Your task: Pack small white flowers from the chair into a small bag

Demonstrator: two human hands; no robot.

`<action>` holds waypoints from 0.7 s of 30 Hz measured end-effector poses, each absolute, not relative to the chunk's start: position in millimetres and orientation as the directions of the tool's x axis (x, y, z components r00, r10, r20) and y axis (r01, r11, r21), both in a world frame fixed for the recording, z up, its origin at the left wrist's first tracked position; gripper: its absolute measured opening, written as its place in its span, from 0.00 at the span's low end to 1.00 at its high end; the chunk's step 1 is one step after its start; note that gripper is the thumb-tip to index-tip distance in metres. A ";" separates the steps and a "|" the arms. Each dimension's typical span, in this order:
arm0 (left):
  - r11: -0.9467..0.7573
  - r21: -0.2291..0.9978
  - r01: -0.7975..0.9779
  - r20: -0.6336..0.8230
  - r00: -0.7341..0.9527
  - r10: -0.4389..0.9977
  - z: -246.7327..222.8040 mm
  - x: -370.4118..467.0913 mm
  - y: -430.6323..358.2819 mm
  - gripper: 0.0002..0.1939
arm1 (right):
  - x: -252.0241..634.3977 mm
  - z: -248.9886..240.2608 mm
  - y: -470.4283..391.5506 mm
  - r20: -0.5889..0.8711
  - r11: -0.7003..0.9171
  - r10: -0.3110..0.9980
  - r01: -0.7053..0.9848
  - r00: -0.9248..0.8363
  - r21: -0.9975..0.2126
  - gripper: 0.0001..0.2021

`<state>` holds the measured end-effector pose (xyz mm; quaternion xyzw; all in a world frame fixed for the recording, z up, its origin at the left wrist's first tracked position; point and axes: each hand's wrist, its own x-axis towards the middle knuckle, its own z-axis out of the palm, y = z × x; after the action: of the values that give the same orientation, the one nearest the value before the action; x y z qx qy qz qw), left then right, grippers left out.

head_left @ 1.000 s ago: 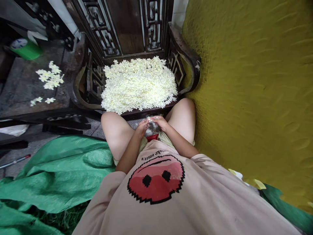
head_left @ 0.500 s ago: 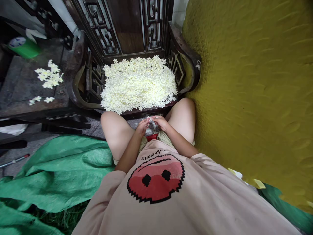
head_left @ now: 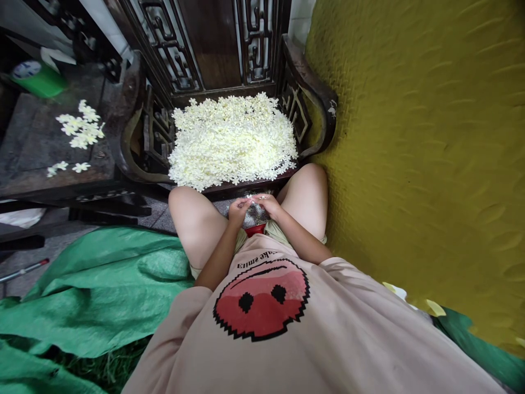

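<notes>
Between my knees, my left hand [head_left: 238, 212] and my right hand [head_left: 268, 204] meet at the fingertips, both closed in a pinch. A small white flower [head_left: 250, 196] shows where the fingertips come together. Another bit of white lies against the fingers of my right hand, too small to make out. Just beyond the hands, a thick heap of white flowers [head_left: 233, 142] covers the seat of a dark carved wooden chair [head_left: 311, 104]. Below the hands, a strip of something red [head_left: 255, 230] shows between my thighs.
On the left, a dark wooden table [head_left: 35, 131] bears a few loose flowers [head_left: 84, 127] and a green roll [head_left: 39, 79]. A green sheet [head_left: 123, 279] lies at my left side, with green strands under it. A yellow textured surface [head_left: 418, 164] rises close on the right.
My left hand has shifted very slightly and its fingers have turned a little at the flower. My right hand stays nearly where it was. The view has moved slightly.
</notes>
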<state>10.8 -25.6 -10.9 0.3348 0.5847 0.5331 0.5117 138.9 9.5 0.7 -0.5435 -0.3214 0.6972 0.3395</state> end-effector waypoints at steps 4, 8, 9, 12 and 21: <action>0.153 0.988 0.001 -0.146 -0.285 0.947 -4.5 10.7 -28.6 0.05 | 138.1 0.2 8.7 -0.535 -0.556 0.827 -0.106 -0.171 -0.825 0.09; 0.139 0.988 0.066 -0.113 -0.301 0.947 3.1 11.9 -30.4 0.03 | 137.9 1.2 7.9 -0.528 -0.546 0.832 -0.079 -0.171 -0.834 0.10; 0.139 0.988 0.069 -0.111 -0.307 0.945 4.0 12.2 -30.5 0.03 | 138.0 1.5 7.8 -0.526 -0.543 0.833 -0.073 -0.174 -0.836 0.10; 0.130 0.990 0.061 -0.105 -0.314 0.944 3.6 12.4 -30.1 0.04 | 138.3 1.8 7.4 -0.520 -0.540 0.832 -0.069 -0.194 -0.839 0.12; 0.164 0.986 -0.006 -0.158 -0.301 0.940 -4.7 8.7 -27.7 0.04 | 139.4 -0.4 5.2 -0.475 -0.498 0.844 -0.034 -0.247 -0.866 0.18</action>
<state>8.7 -27.7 -4.7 0.3803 0.6141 0.5229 0.4525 139.4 5.2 -0.4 -0.5240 -0.3863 0.6888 0.3189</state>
